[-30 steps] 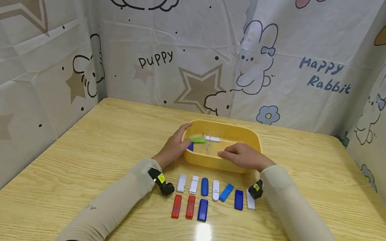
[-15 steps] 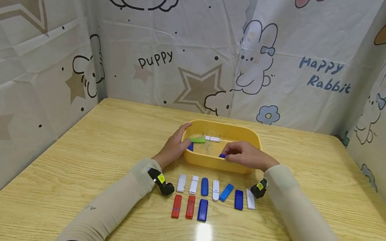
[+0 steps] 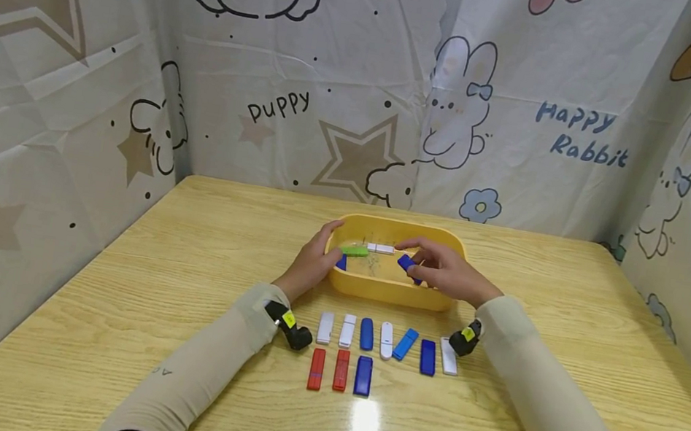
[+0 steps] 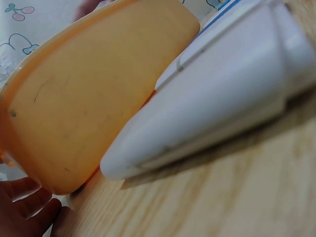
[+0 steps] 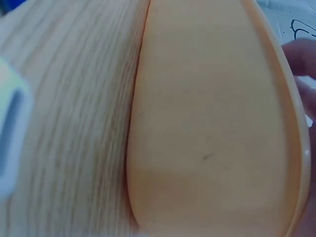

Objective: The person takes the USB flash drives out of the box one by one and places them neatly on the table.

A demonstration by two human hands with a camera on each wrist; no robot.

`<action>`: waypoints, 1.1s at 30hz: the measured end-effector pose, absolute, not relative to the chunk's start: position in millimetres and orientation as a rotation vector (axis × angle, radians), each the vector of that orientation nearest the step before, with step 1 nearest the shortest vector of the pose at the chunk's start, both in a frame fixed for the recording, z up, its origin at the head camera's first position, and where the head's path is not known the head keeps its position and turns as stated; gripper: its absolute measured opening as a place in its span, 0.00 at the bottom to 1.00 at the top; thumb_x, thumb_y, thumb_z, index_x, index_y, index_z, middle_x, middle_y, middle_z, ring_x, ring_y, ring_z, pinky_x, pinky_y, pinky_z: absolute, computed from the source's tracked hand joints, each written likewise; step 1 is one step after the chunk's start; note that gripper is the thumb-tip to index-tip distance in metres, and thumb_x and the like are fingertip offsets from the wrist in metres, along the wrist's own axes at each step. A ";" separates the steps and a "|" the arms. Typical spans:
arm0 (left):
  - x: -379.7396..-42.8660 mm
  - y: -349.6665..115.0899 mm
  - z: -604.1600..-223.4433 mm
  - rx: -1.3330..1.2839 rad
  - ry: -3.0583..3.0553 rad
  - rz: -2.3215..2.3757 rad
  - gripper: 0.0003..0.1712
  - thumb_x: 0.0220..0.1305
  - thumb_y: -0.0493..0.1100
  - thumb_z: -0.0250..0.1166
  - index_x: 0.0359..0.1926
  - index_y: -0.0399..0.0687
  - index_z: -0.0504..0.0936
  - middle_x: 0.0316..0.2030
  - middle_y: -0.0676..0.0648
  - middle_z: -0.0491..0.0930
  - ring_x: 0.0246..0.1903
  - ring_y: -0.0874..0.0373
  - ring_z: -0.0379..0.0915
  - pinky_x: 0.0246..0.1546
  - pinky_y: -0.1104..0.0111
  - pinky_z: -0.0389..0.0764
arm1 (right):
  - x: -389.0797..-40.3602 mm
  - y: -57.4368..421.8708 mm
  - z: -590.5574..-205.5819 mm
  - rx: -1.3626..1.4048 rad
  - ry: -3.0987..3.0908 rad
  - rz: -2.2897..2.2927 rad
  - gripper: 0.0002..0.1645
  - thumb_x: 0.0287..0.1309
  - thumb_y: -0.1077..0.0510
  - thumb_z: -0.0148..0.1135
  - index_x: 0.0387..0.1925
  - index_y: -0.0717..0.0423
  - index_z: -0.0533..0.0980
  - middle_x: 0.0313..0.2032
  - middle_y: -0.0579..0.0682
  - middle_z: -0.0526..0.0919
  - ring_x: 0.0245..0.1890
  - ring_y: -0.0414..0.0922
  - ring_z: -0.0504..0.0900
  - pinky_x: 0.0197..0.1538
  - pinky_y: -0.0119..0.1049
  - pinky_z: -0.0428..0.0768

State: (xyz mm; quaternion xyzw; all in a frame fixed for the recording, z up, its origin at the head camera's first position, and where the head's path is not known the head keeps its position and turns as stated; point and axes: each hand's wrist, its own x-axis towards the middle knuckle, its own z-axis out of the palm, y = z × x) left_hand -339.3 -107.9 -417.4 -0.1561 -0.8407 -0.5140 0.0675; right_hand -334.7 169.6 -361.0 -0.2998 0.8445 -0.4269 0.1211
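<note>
A yellow plastic basin (image 3: 390,293) stands on the table in the head view. My left hand (image 3: 310,262) grips its left end, thumb over the rim and fingers outside. Inside the basin, my right hand (image 3: 451,273) pinches a dark blue USB stick (image 3: 406,261) with its index finger stretched toward a white USB stick (image 3: 380,248). A green USB stick (image 3: 354,251) and another blue one (image 3: 342,263) lie by my left thumb. Both wrist views show mainly the basin's outer wall (image 4: 94,94); the pinched stick is hidden there.
In front of the basin several USB sticks lie in two rows, including a white stick (image 3: 325,328), a light blue stick (image 3: 405,344), a red stick (image 3: 316,369) and a dark blue stick (image 3: 363,376). A printed cloth (image 3: 354,62) hangs behind the wooden table (image 3: 240,208).
My right hand has taken hold of the dark blue USB stick in the basin and raised it into view, shifting slightly right. My left hand has stayed on the basin's rim.
</note>
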 end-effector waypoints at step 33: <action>-340.7 -108.6 -417.5 -0.461 -2.544 -1.550 0.35 0.66 0.39 0.49 0.73 0.51 0.54 0.72 0.44 0.55 0.70 0.50 0.52 0.68 0.55 0.56 | -334.9 171.4 -365.7 -0.739 2.458 -1.484 0.29 0.56 0.56 0.68 0.55 0.63 0.67 0.42 0.60 0.80 0.42 0.60 0.80 0.39 0.42 0.84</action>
